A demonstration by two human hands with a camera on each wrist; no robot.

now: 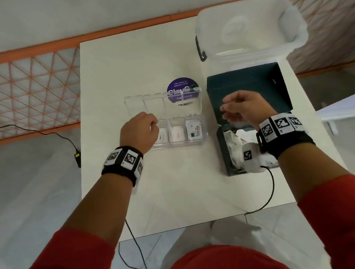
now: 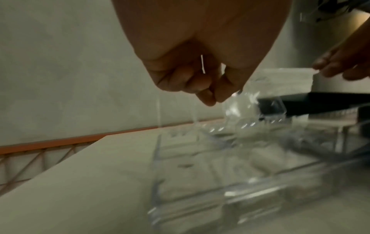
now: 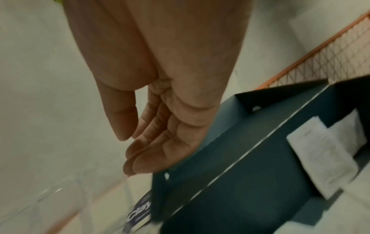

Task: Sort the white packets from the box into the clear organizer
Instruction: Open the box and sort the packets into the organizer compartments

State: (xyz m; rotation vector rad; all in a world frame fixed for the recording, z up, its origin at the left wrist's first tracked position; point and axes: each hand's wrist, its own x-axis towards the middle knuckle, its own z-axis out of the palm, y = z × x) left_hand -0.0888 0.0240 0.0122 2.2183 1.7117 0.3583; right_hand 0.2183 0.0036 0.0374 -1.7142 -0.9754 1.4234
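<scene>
- Your left hand (image 1: 139,130) hangs over the left end of the clear organizer (image 1: 177,132); its fingers are curled in with tips close together; a thin white sliver shows by them in the wrist view, but you cannot tell if it is a packet or just a glint, so you cannot tell if the hand holds anything.
- Your right hand (image 1: 242,108) floats above the dark box (image 1: 226,151), over its flipped-open lid; the fingers are loose and nearly straight; it holds nothing.
- The organizer sits in the middle of the worktop (image 1: 176,187) with its own lid open; three pockets hold packets, and the right one has a Stevia packet (image 1: 195,130).
- More white packets (image 1: 236,142) lie in a heap in the box, just right of the organizer; so the sorting looks partly done.
- It looks like you are between packets; next, your right hand likely dips into the box and pinches one packet off the heap; then you match it to its pocket.
- Take just one; the heap is messy and two could come up together.
</scene>
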